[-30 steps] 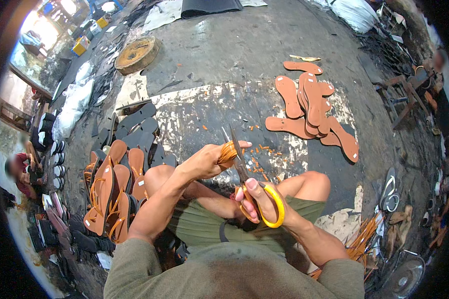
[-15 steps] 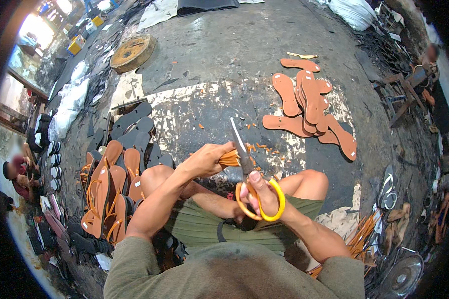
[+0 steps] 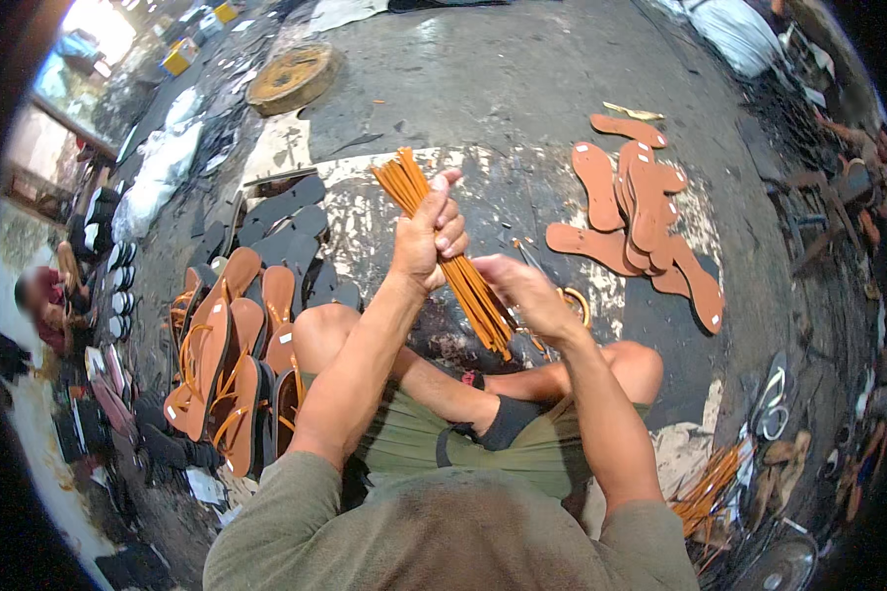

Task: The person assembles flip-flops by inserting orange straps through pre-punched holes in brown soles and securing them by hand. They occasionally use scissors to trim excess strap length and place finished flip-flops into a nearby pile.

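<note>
My left hand (image 3: 429,239) is closed round the middle of a bundle of thin orange-brown straps (image 3: 476,305), which slants from upper left to lower right above the floor. Beside the bundle's lower half is my right hand (image 3: 530,293), its fingers stretched toward the straps and slightly blurred. Nothing shows in that hand. A pair of yellow-handled scissors (image 3: 586,308) lies on the floor just beyond it, partly hidden by the hand. Small orange offcuts are scattered close to the scissors.
Brown sandal soles (image 3: 650,212) are heaped at the right. Finished brown sandals (image 3: 207,360) stand at the left by black soles (image 3: 286,231). Farther off sits a round wooden block (image 3: 294,79). More orange straps (image 3: 710,488) lie at lower right. Another person (image 3: 54,295) is at far left.
My right hand has let go of the scissors, which now rest on the floor. The left hand has raised and turned the strap bundle, so its full length shows.
</note>
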### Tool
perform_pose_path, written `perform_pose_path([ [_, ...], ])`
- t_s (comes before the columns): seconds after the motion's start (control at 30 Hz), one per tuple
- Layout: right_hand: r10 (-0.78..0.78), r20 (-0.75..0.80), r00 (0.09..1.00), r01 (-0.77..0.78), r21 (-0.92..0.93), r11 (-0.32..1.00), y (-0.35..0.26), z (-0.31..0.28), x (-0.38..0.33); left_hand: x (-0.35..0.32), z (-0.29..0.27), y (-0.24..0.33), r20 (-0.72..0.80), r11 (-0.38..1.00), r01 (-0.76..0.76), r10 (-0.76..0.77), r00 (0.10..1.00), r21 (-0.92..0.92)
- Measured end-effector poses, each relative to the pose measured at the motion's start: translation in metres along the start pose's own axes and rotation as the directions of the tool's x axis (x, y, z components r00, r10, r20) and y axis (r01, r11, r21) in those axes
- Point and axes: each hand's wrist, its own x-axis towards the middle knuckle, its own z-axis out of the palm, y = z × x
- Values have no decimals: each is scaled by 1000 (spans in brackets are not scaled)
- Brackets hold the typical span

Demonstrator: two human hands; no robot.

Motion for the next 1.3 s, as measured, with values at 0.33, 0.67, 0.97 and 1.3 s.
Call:
perform_pose_path([
  [0.33,211,240,947,-97,-414,905,-27,-11,-19,-1,-36,49,-30,632,-365,524,851,684],
  [0.67,194,272,943,118,-814,569,-77,-42,-14,-31,31,-9,275,374,-30,-624,731,927],
  [0.97,-96,-463,881,-397,-834,383,134,-100,-54,-4,25,15,299,571,5,-438,848,821],
  [1.3,236,-418,877,-321,-147,936,94,-50,-66,-1,2,40,84,463,150,-447,891,873],
])
